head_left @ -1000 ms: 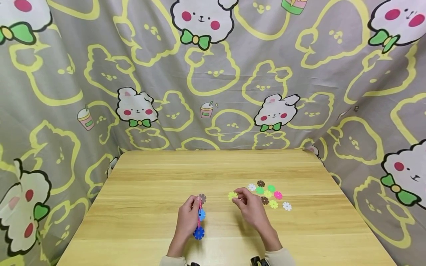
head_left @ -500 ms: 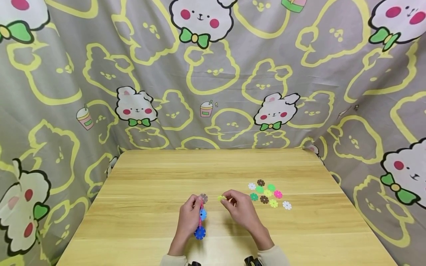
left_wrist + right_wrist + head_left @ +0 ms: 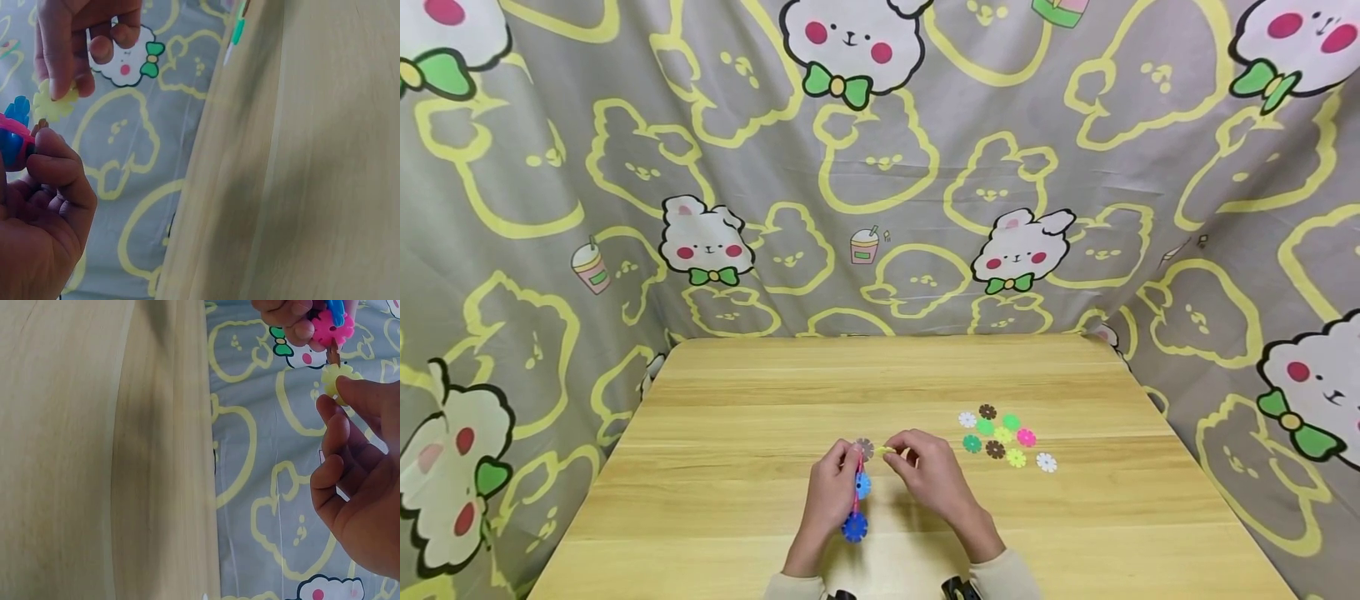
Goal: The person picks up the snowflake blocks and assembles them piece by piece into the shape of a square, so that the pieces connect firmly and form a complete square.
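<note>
My left hand (image 3: 837,483) grips a chain of joined notched plastic discs. In it I see a brown disc (image 3: 866,450), a pink disc (image 3: 331,328) turned edge-on in the head view, a light blue disc (image 3: 863,486) and a dark blue disc (image 3: 854,527) lowest. Between thumb and fingertips, my right hand (image 3: 928,471) pinches a yellow notched disc (image 3: 339,380). The yellow disc's edge meets the brown disc's edge; whether their notches are engaged I cannot tell. In the left wrist view the yellow disc (image 3: 55,103) stands just above the left fingers.
On the wooden table (image 3: 737,417), right of my hands, lie several loose notched discs, among them a pink disc (image 3: 1026,437), a teal disc (image 3: 972,443) and a white disc (image 3: 1047,462). A patterned curtain (image 3: 880,167) hangs behind the table and at both sides.
My right hand has moved left with the yellow disc, from near the loose discs up to the brown disc. The left hand has shifted slightly right with the chain.
</note>
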`<state>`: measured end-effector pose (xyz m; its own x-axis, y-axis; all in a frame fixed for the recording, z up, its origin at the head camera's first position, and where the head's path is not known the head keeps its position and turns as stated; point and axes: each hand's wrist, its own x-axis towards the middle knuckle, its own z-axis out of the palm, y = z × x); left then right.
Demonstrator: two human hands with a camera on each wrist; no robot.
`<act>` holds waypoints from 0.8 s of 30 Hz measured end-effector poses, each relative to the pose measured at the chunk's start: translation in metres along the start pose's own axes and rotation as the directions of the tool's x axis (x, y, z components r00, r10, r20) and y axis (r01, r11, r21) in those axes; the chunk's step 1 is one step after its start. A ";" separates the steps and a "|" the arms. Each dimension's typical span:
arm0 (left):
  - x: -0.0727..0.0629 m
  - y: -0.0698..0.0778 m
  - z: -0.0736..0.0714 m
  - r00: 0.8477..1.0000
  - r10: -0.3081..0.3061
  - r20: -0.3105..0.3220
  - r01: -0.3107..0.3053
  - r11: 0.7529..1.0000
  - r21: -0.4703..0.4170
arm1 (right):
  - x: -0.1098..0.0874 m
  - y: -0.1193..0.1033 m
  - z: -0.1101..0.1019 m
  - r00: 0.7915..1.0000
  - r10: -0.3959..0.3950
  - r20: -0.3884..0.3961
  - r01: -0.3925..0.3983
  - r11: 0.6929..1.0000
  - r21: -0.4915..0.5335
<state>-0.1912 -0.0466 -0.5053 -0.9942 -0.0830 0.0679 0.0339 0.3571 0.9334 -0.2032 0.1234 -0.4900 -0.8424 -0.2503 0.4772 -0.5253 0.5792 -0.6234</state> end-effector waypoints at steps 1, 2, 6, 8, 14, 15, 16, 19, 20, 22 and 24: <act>0.000 0.000 0.000 1.000 0.004 -0.001 -0.004 1.000 -0.001 | 0.000 0.000 0.000 1.000 -0.004 0.000 0.004 1.000 -0.003; 0.000 0.001 0.001 1.000 0.007 -0.001 -0.007 1.000 -0.001 | 0.000 0.000 0.000 1.000 -0.008 -0.001 0.008 1.000 -0.005; 0.000 0.001 0.002 1.000 0.016 -0.001 -0.016 1.000 0.000 | 0.001 -0.001 0.001 1.000 -0.025 -0.012 0.024 1.000 -0.016; 0.000 0.001 0.003 1.000 0.017 -0.002 -0.017 1.000 -0.002 | 0.001 -0.002 0.001 1.000 -0.025 -0.017 0.024 1.000 -0.019; -0.002 0.001 0.005 1.000 0.005 -0.016 -0.005 1.000 -0.004 | -0.001 -0.001 0.003 0.998 -0.043 -0.041 0.042 0.999 -0.028; -0.002 0.002 0.006 1.000 0.002 -0.019 -0.002 1.000 -0.007 | -0.001 0.000 0.004 0.997 -0.058 -0.049 0.057 0.998 -0.030; -0.002 0.002 0.006 1.000 -0.001 -0.024 0.001 1.000 -0.008 | -0.001 0.000 0.004 0.995 -0.077 -0.060 0.075 0.997 -0.033; -0.002 0.002 0.007 1.000 -0.004 -0.025 0.004 1.000 -0.023 | -0.001 0.001 0.006 0.988 -0.125 -0.086 0.122 0.992 -0.034; -0.002 0.002 0.007 1.000 -0.006 -0.025 0.005 1.000 -0.028 | -0.001 0.002 0.006 0.987 -0.135 -0.091 0.133 0.991 -0.031; -0.002 0.002 0.008 1.000 -0.009 -0.020 0.009 0.999 -0.040 | -0.001 0.002 0.007 0.984 -0.150 -0.100 0.148 0.989 -0.022; -0.002 0.002 0.009 1.000 -0.013 -0.014 0.012 0.999 -0.048 | -0.002 0.003 0.009 0.982 -0.157 -0.106 0.157 0.988 -0.017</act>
<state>-0.1898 -0.0376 -0.5063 -0.9930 -0.1011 0.0607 0.0264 0.3108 0.9501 -0.2046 0.1190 -0.4981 -0.7316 -0.2547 0.6323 -0.6486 0.5456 -0.5307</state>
